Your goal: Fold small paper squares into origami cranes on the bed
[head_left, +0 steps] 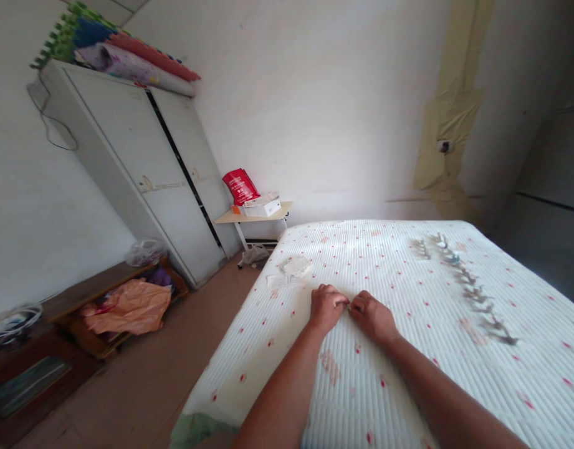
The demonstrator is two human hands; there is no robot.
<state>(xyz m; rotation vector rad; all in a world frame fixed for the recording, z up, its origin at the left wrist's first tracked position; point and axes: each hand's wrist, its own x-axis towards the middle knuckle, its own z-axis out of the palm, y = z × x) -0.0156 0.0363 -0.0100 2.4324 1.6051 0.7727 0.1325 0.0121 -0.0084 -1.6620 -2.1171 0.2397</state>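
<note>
Both hands are working close in now, the left hand and the right hand almost meeting over the ribbed bed cover, and the danger is sitting right there at the fingertips: with so little to grip, anything pinched between them could be slipping loose and vanishing among the ridges and red dots if one side is pulling harder than the other. The right forearm is posing its own risk, since a wide swing outward could be clipping the near end of the row of small dark pieces, and a tug on the cover could be knocking that line crooked. Now to the fingers: on each hand they are curling in, thumb and fingertips drawing close, but whether they are clamping on something I cannot tell, because the fingers themselves are hiding the spot. Any small piece there would be lying in that narrow gap, directly between the two sets of tips. The row is stretching away to the right, well apart from the right hand, while a pale crumpled packet is lying just beyond the left hand, off to its left.
</note>
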